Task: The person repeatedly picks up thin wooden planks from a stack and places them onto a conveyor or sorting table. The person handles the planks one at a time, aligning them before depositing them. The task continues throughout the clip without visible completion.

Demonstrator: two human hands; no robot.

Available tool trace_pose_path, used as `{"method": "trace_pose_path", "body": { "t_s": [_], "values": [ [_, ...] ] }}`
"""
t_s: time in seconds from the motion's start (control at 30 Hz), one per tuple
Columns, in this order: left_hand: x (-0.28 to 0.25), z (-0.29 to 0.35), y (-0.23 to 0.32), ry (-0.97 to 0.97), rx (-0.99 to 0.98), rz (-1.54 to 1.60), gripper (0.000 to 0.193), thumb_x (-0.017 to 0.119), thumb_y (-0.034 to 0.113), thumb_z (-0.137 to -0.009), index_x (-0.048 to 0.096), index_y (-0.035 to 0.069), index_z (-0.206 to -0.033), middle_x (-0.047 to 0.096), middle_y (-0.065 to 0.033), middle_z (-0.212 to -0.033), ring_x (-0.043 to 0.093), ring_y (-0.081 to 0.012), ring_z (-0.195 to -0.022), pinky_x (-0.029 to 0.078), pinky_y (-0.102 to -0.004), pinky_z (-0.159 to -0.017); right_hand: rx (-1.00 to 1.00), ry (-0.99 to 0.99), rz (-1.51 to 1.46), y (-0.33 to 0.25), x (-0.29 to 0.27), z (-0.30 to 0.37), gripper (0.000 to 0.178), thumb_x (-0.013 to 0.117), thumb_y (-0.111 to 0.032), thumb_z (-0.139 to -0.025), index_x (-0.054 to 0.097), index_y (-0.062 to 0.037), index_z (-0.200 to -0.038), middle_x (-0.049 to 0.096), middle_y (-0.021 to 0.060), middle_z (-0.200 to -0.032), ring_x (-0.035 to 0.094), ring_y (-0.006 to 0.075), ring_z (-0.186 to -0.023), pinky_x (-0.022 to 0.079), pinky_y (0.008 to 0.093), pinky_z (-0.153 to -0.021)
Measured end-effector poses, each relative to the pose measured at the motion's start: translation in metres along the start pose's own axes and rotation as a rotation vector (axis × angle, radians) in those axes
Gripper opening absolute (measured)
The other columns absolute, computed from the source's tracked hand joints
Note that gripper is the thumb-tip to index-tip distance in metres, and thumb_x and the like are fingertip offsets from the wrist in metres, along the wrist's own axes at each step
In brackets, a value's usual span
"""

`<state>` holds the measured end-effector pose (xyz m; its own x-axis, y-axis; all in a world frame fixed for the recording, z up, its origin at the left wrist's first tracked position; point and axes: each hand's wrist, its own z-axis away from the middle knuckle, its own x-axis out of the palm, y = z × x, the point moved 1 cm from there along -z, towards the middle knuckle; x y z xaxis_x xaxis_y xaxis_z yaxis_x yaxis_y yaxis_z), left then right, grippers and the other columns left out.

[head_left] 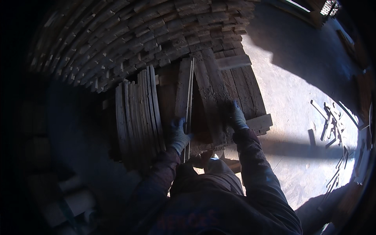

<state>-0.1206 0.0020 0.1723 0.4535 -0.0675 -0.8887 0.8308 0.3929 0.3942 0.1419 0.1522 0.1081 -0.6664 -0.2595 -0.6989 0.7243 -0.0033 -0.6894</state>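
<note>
My left hand, in a pale knitted glove with dark fingers, is closed round the near part of a pair of narrow wooden boards tilted on edge. My right hand, gloved alike, grips the right side of a wide, rough-faced wooden board. Its fingertips are partly lost in shadow. Under and beside that board lie flat planks with a crosswise batten on top. To the left of my left hand, several boards stand on edge, packed in a row.
A tall stack of lumber rises behind the work area, its board ends showing. On the sunlit concrete floor at right lie scattered wood offcuts. A short crosspiece end juts out beside my right hand. Deep shadow covers the left side.
</note>
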Motion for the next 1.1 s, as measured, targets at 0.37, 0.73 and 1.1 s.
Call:
{"method": "trace_pose_path", "body": {
  "t_s": [0.37, 0.73, 1.1],
  "values": [
    [0.043, 0.007, -0.076, 0.099, -0.165, 0.880, 0.105, 0.084, 0.008, -0.076, 0.019, 0.010, -0.158, 0.050, -0.0191, -0.143, 0.052, -0.0320, -0.129, 0.041, -0.0426, -0.112, 0.026, 0.040, 0.223, -0.116, -0.026, 0.037, 0.049, 0.064, -0.021, -0.092, 0.049, -0.0074, -0.136, 0.059, 0.0237, -0.128, 0.063, 0.0351, -0.107, 0.053, 0.0454, -0.082],
    [-0.058, 0.045, -0.021, -0.206, -0.460, 1.446, 0.064, 0.082, 0.047, -0.078, 0.063, 0.006, -0.124, 0.066, -0.0069, -0.106, 0.064, -0.0189, -0.094, 0.054, -0.0346, -0.079, 0.117, -0.353, 0.153, -0.103, 0.021, 0.020, 0.115, 0.077, -0.020, -0.076, 0.001, -0.0381, -0.160, 0.039, 0.0280, -0.148, 0.053, 0.0488, -0.126, 0.045, 0.0537, -0.104],
    [-0.005, 0.012, 0.022, -0.252, -0.446, 1.494, 0.052, 0.084, 0.036, -0.079, 0.065, 0.008, -0.118, 0.067, -0.0045, -0.100, 0.067, -0.0180, -0.091, 0.054, -0.0311, -0.079, 0.034, -0.167, -0.844, 0.000, -0.026, 0.049, 0.114, 0.084, 0.006, -0.068, 0.017, -0.0055, -0.159, 0.027, 0.0105, -0.162, 0.027, 0.0217, -0.147, 0.030, 0.0318, -0.118]
  ]
}}
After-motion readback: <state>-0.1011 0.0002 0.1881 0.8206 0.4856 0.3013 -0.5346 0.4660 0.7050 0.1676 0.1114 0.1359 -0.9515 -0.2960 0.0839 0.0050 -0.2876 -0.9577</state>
